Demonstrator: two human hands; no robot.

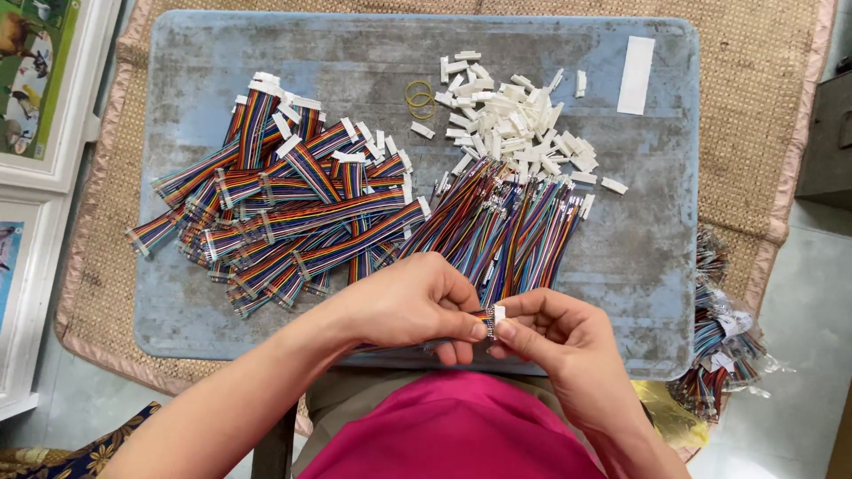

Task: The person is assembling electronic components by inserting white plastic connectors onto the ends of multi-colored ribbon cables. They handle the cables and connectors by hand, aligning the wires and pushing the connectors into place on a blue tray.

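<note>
Head view. Worn blue-grey counter over woven mat, centre frame. Left hand, lower centre: grip pinched shut on striped ribbon cable end. Right hand: grip closed on small white connector housing, touching cable end. Step judged: seating housing onto cable; next calls for straight, aligned push. Finished cables centre left; loose wires centre; white housings upper centre; yellow rubber bands; blank white rectangular label upper right; clear bag of cables right edge.

Small white connector — pinched on multicoloured wires.
</note>
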